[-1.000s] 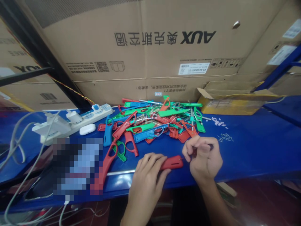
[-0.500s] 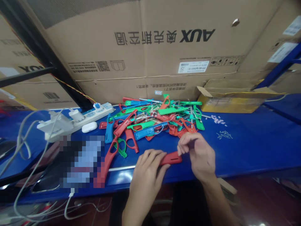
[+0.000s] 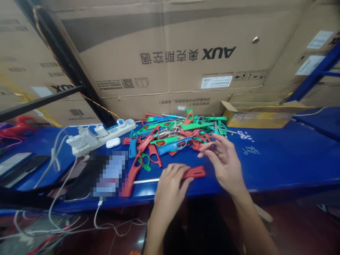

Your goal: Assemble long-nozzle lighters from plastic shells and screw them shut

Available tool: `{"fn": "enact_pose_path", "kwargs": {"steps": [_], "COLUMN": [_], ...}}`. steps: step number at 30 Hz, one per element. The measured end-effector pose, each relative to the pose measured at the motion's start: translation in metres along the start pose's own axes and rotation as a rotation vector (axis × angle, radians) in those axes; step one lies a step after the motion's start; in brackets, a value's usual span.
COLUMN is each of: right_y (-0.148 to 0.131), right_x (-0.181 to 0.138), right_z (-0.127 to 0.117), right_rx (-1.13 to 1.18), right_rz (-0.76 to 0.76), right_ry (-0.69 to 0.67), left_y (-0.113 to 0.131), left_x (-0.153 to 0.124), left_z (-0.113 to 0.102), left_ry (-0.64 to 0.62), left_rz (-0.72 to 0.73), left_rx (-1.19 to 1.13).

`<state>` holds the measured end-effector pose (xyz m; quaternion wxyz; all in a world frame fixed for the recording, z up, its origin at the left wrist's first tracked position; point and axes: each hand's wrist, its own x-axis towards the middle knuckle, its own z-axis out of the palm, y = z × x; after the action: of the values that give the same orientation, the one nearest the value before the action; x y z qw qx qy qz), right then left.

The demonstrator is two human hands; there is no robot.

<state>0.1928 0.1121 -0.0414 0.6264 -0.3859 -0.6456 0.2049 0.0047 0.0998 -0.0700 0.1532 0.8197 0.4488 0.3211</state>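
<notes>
A corrugated cardboard box (image 3: 186, 53) backs the smooth blue bench (image 3: 278, 163) and its heap of plastic handles (image 3: 175, 138). The left hand (image 3: 171, 180) presses, fingers together, on the left end of a flat red handle (image 3: 196, 172), which points right. Beyond its tip the right hand (image 3: 225, 163) hovers with loosely spread fingers. I cannot tell whether it pinches the small dark object (image 3: 212, 146).

Two arms in shot, both the person's own. Left grip (image 3: 171, 180): bare, no covering on the fingers or the back of it. Left forearm (image 3: 159, 226): bare as well, right down to the picture's lower edge. Over to the right grip (image 3: 227, 164): bare again, fingers long and slim, wrist narrow. Right forearm (image 3: 252, 223): bare to the lower edge too. Nails are too blurred to tell.
</notes>
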Motion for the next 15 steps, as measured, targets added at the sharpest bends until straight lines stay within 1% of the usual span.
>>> {"fn": "enact_pose_path", "kwargs": {"steps": [3,9,12,13,15], "right_y": [-0.002,-0.017,-0.016,-0.015,-0.013], "right_x": [0.004,0.003,-0.002,-0.002,-0.001], "right_z": [0.001,-0.003,-0.005,-0.006,-0.008], "right_rx": [-0.082,-0.085,-0.018,-0.025,-0.116], "right_rz": [-0.011,0.076,0.087,0.084,0.053], "right_ry": [0.095,0.029,0.088,0.105,0.105], "left_y": [0.001,0.003,0.001,0.0,-0.002], "left_x": [0.0,0.001,0.0,0.0,0.0], "left_z": [-0.001,-0.002,-0.001,0.0,0.001], "left_ry": [0.0,0.0,-0.002,0.0,0.003], "left_rz": [0.004,0.009,0.014,0.017,0.024], "left_rx": [0.002,-0.011,-0.002,0.004,0.02]}}
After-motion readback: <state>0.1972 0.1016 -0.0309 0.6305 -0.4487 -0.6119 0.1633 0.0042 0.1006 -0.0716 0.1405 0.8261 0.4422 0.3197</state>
